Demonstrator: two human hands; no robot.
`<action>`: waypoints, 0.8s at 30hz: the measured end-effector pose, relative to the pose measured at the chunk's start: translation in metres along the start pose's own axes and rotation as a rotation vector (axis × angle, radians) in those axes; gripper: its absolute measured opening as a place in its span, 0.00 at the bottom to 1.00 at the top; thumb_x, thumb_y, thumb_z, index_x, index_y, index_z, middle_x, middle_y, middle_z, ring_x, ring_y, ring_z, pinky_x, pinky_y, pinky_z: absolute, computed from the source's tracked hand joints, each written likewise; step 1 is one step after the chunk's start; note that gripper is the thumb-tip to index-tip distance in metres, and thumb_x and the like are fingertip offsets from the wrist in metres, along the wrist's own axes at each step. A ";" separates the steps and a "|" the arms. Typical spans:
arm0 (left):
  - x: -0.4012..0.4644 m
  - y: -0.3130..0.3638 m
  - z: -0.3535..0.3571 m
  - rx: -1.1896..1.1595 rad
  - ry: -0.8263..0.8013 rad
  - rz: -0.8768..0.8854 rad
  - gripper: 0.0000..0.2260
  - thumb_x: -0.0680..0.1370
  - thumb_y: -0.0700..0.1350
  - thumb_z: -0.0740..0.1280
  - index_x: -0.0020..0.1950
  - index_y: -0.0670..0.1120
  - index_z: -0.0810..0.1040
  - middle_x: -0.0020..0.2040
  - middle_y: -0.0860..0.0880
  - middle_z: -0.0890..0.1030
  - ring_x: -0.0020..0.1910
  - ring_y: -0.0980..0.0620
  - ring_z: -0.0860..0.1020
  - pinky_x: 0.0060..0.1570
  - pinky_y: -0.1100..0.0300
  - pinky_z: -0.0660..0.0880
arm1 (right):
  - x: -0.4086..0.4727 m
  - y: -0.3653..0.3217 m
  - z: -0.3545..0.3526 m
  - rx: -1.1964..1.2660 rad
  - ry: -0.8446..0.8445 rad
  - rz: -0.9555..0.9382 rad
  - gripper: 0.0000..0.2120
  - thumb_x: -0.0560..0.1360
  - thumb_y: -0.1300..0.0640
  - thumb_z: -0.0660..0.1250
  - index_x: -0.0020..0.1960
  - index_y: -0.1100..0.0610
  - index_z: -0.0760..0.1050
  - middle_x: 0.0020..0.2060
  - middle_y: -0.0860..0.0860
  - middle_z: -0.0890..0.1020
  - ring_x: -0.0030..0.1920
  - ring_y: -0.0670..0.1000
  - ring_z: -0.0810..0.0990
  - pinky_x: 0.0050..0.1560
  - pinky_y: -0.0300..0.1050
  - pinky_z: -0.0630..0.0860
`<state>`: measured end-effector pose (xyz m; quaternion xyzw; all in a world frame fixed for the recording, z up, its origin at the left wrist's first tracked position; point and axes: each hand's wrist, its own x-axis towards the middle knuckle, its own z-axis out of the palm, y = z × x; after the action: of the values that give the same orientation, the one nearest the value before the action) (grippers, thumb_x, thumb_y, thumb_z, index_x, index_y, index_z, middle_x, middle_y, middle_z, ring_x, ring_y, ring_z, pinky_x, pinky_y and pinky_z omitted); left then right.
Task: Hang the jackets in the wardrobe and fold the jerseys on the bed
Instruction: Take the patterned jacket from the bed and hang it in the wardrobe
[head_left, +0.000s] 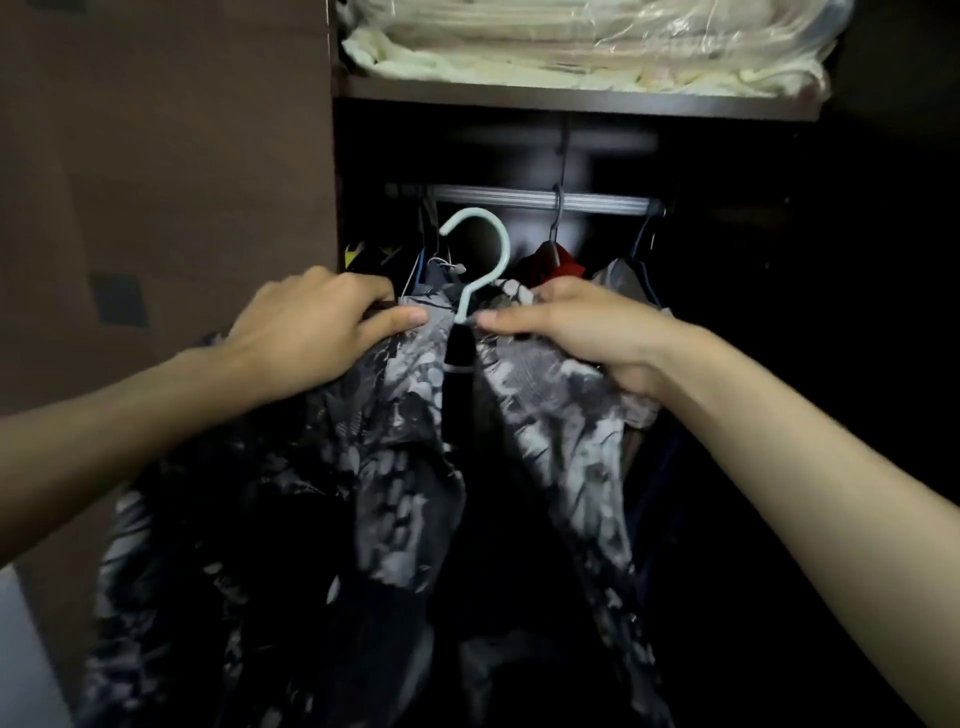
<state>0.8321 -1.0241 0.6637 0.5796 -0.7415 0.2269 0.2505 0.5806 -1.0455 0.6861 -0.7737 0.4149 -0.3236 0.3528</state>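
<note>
Facing the wardrobe (332, 218), I see folded bedding (571, 47) on its top shelf and several garments hanging below on the rail (540, 201). My jacket (395, 467) hangs in front, its hanger (480, 260) hook just under the rail, shoulders running left to right. Left hand (311, 332) and right hand (582, 332), equally near, each grip a shoulder, fingers curled into cloth.

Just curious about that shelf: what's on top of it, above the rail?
On the shelf lies a stack of folded cream bedding, partly under clear plastic wrap. The frame cuts off the stack's top, and whatever lies behind it is hidden.
</note>
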 end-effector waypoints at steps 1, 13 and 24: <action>0.002 0.002 0.001 -0.023 -0.001 -0.017 0.24 0.77 0.72 0.51 0.42 0.54 0.72 0.37 0.50 0.77 0.44 0.41 0.79 0.39 0.51 0.69 | -0.003 0.001 0.004 -0.020 -0.025 0.004 0.06 0.77 0.50 0.73 0.45 0.51 0.78 0.33 0.42 0.86 0.35 0.39 0.84 0.36 0.30 0.77; 0.014 -0.005 -0.002 -0.186 0.078 -0.130 0.26 0.77 0.71 0.58 0.39 0.49 0.77 0.34 0.51 0.79 0.39 0.49 0.77 0.41 0.51 0.70 | -0.036 0.027 0.041 0.302 -0.096 -0.084 0.45 0.76 0.69 0.68 0.82 0.41 0.51 0.77 0.45 0.67 0.62 0.45 0.80 0.57 0.47 0.83; 0.022 -0.008 -0.011 -0.199 0.054 -0.161 0.27 0.76 0.71 0.59 0.33 0.49 0.74 0.31 0.51 0.76 0.38 0.46 0.76 0.46 0.49 0.75 | -0.045 0.047 0.062 -0.519 0.120 -0.691 0.07 0.76 0.55 0.76 0.53 0.53 0.85 0.50 0.43 0.86 0.51 0.42 0.84 0.55 0.46 0.81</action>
<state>0.8364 -1.0348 0.6866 0.6031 -0.7045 0.1470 0.3440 0.5902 -1.0086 0.6049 -0.9099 0.2191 -0.3522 -0.0069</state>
